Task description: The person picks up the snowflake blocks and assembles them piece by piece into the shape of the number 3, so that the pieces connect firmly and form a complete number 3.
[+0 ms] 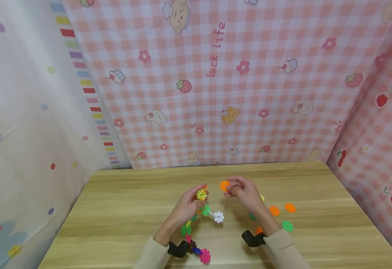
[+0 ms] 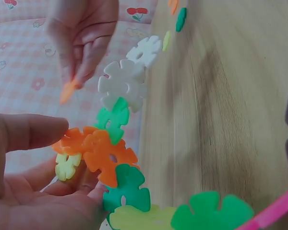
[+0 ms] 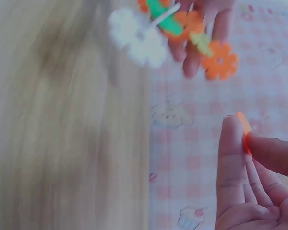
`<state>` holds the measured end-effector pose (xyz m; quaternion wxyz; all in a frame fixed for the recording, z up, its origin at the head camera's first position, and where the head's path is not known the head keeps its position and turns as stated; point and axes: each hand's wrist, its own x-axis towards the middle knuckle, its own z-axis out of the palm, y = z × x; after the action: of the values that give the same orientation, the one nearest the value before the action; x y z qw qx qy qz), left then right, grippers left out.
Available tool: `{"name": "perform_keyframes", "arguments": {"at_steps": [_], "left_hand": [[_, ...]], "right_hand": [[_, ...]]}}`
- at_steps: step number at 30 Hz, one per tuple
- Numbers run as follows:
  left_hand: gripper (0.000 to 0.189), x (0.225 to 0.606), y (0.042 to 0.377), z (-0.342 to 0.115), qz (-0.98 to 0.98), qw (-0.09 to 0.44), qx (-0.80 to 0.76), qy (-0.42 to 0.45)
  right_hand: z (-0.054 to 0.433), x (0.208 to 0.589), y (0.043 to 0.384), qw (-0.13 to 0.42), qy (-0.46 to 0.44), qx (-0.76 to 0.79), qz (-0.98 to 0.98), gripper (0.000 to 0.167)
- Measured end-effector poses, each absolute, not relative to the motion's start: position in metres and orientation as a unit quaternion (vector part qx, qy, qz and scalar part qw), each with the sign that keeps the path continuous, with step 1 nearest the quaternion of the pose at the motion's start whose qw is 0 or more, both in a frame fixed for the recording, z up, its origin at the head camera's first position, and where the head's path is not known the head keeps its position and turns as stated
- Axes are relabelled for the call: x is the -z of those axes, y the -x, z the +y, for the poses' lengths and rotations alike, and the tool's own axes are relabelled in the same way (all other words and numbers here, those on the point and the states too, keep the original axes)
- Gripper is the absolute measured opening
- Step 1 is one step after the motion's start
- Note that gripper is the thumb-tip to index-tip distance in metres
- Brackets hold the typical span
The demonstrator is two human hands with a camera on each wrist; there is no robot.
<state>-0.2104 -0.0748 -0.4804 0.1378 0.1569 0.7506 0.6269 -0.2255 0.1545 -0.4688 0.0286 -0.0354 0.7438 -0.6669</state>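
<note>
The thumb and fingertips of the right hand are pinched together on an orange disc, which is held apart from the other pieces. By the left hand, a chain of notched discs is gripped between thumb and fingers. Both items are judged light, stiff and slightly slippery, plastic being presumed; the slotted joints could be loosened by twisting. The disc is best held by its flat faces near the rim, the chain close to a joint. Thin, petal-edged rounds are noted, a white disc and a pink disc included. Whether the chain's lower end is fully supported by the smooth, wood-grained table cannot be told. Loose discs are laid to the right; a checked cloth is hung behind.
</note>
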Motion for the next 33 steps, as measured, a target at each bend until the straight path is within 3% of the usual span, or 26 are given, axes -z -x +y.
{"name": "perform_keyframes", "arguments": {"at_steps": [10,33], "left_hand": [[0.044,0.482,0.214,-0.07,0.739,0.149,-0.645,-0.128],[0.041,0.48,0.215,-0.063,0.734,0.132,-0.656,-0.114]], "right_hand": [[0.137,0.456,0.225,0.029,0.045,0.692,0.72,0.029],[0.122,0.459,0.22,0.008,0.03,0.677,0.735,0.022]]}}
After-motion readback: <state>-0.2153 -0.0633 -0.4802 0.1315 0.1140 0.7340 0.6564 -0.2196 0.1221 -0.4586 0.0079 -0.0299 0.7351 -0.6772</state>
